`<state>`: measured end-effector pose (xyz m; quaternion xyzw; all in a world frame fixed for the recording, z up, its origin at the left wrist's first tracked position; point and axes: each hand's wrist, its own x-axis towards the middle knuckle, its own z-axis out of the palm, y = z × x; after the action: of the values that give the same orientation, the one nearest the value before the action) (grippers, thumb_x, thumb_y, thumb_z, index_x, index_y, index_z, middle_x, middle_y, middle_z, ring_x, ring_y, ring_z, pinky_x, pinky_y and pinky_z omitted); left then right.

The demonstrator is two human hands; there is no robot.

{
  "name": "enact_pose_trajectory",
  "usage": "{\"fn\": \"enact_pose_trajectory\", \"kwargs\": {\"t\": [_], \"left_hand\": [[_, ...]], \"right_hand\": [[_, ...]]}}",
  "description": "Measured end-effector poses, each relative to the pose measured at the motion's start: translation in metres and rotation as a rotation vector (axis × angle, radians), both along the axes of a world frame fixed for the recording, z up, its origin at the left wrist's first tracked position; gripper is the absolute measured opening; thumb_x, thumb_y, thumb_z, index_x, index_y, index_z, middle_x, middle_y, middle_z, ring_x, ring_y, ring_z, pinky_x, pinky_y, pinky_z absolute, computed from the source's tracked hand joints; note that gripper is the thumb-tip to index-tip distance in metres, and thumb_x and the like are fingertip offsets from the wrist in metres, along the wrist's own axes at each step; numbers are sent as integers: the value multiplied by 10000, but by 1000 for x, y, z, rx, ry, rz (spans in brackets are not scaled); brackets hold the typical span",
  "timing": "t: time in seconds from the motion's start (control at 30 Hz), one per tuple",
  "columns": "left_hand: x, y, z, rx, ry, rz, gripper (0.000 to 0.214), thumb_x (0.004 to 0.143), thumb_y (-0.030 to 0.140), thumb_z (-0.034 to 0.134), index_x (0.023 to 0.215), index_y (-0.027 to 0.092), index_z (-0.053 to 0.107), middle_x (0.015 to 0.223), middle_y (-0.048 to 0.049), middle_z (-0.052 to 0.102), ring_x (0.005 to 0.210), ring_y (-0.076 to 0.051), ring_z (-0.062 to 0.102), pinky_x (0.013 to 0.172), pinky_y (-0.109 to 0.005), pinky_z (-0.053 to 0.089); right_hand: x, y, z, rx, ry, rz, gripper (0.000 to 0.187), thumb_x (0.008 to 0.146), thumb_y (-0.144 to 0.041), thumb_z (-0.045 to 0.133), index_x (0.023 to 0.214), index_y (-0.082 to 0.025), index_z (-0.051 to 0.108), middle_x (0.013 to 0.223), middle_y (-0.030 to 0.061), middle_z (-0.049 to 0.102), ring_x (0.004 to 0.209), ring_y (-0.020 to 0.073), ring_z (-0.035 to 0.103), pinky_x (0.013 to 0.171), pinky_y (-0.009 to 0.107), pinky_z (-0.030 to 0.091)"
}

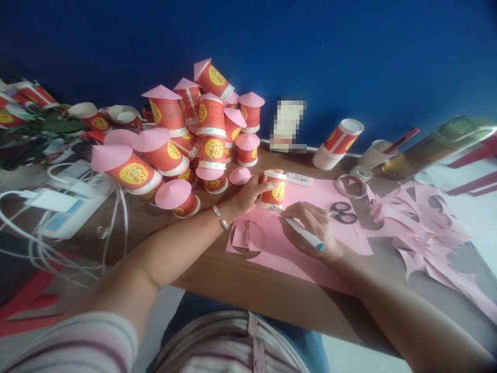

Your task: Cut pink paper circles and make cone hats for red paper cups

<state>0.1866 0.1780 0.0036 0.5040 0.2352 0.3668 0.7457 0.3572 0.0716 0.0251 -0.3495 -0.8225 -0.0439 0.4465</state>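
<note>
My left hand (250,194) is wrapped round a red paper cup (274,190) with a yellow emblem, which stands upside down on a pink paper sheet (295,248). My right hand (312,228) grips a white pen (303,233) with a teal end, its tip at the base of the cup. A round hole (246,239) is cut in the pink sheet near my left wrist. The sheet lies on a brown wooden table (217,272).
A heap of red cups with pink cone lids (182,140) stands at the left rear. Black scissors (344,212) lie on the pink sheet; tape rolls (351,184) sit behind them, pink paper scraps (419,217) to the right. White cables and chargers (66,204) fill the left. A blue wall rises behind.
</note>
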Motion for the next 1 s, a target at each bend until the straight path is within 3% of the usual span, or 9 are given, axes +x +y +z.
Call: {"fn": "enact_pose_trajectory", "kwargs": {"t": [0.17,0.47,0.8,1.0], "left_hand": [[0,-1,2,-15,3,-8,530,824,410,768,1301,206,658,1170,-102,706,1059,-275,667,768,-333,558],[-2,1,-4,-3,3,14,545,846,355,748,1356,213,618,1211,-90,702,1113,-260,658,909,-363,549],[-2,1,-4,-80,30,-12,542,819,411,765,1311,225,635,1056,-72,729,977,-250,689,834,-398,586],[0,0,0,-64,7,-25,546,811,425,772,1298,214,644,1058,-80,717,946,-244,685,742,-347,576]], "right_hand": [[-1,0,-1,-21,-9,0,150,911,-77,621,983,-207,600,768,28,691,633,165,647,580,291,517],[2,3,-7,-10,-5,-16,131,939,-107,620,1007,-213,584,789,23,691,656,163,642,610,297,521],[4,4,-7,15,-7,-90,139,943,-101,616,980,-224,562,764,9,675,638,159,625,594,302,514],[2,1,-3,18,6,-68,152,928,-89,618,980,-223,568,764,8,677,640,161,636,592,306,522]]}}
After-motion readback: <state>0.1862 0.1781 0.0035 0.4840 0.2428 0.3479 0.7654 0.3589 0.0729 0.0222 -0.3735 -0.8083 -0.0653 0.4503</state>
